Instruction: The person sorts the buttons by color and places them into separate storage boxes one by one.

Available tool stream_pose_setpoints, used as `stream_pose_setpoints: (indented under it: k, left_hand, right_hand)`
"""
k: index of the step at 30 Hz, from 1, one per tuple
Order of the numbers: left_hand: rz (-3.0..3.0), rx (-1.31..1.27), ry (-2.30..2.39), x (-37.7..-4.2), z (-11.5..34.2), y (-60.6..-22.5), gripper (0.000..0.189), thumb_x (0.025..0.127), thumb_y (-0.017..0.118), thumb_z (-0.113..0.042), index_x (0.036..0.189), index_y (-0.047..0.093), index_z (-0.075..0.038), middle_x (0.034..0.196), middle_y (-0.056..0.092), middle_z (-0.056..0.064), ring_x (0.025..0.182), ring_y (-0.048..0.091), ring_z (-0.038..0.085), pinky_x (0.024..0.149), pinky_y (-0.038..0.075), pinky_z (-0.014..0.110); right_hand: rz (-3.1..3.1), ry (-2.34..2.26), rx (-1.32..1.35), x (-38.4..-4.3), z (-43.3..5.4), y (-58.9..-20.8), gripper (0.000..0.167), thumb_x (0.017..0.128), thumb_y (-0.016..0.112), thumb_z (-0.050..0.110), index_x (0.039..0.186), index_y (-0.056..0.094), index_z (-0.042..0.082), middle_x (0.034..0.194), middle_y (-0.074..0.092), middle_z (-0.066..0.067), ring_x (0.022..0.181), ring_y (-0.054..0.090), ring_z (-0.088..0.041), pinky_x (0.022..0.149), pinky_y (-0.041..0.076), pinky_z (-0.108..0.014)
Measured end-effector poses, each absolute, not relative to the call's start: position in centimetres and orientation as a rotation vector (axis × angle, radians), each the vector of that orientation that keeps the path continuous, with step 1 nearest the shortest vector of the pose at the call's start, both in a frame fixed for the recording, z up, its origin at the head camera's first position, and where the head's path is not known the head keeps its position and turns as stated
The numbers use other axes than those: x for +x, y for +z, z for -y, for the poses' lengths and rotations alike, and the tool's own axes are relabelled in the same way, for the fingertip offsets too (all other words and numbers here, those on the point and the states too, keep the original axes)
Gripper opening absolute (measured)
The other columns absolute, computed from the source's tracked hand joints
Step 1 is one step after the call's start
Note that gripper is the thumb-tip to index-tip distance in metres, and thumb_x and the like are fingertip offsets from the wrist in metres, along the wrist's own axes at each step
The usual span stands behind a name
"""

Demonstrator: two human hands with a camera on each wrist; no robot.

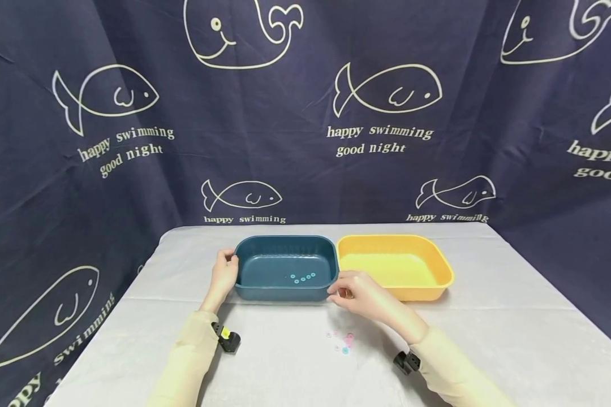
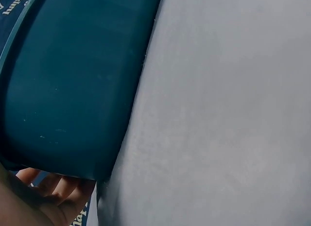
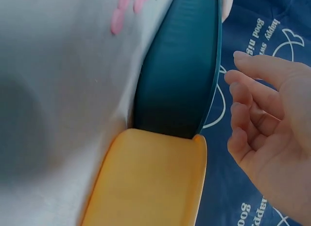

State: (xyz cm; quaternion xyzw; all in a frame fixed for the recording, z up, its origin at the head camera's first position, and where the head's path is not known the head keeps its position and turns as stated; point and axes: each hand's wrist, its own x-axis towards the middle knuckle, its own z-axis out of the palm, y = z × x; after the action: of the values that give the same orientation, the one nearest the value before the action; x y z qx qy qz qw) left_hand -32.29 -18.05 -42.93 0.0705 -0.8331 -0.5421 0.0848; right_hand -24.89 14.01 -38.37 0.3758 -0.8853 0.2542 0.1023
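Observation:
A dark teal plastic bin (image 1: 285,294) stands on the table and holds several small light-blue discs (image 1: 302,278), which look like buttons. My left hand (image 1: 225,272) grips the bin's left end, its fingers (image 2: 63,189) against the outer wall in the left wrist view. Over the bin's front right corner is my right hand (image 1: 358,291), fingers loosely curled. No object shows between its fingers (image 3: 243,114) in the right wrist view. In front of the bins lie several small discs (image 1: 348,339), pink, whitish and blue.
A yellow bin (image 1: 422,294) stands right beside the teal one, their ends touching. Under both is a table with a pale cloth (image 1: 280,362). A dark blue curtain (image 1: 305,152) with fish drawings hangs behind. Each wrist wears a small black camera (image 1: 229,341).

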Motion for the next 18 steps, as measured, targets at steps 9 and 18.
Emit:
stream_pose_setpoints:
  k: [9,18]
  left_hand:
    - [2.467,0.217,-1.605,-32.3,18.2,-43.0,0.037,0.099,0.034,-0.016,0.131,0.037,0.002,0.132,0.043,0.024,0.123,0.042,0.039,0.102,0.036,0.051]
    - [2.459,0.231,-1.585,-32.2,17.9,-42.8,0.036,0.099,0.035,-0.016,0.130,0.038,0.002,0.131,0.046,0.025,0.120,0.046,0.038,0.100,0.038,0.049]
  right_hand:
    - [2.665,0.736,1.187,-23.7,-13.8,-38.9,0.014,0.083,0.071,0.018,0.092,0.073,0.008,0.073,0.056,0.009,0.065,0.051,-0.004,0.059,0.044,-0.014]
    - [2.663,0.777,1.290,-23.2,-13.5,-38.9,0.014,0.084,0.070,0.018,0.093,0.072,0.008,0.073,0.055,0.008,0.065,0.049,-0.002,0.059,0.044,-0.015]
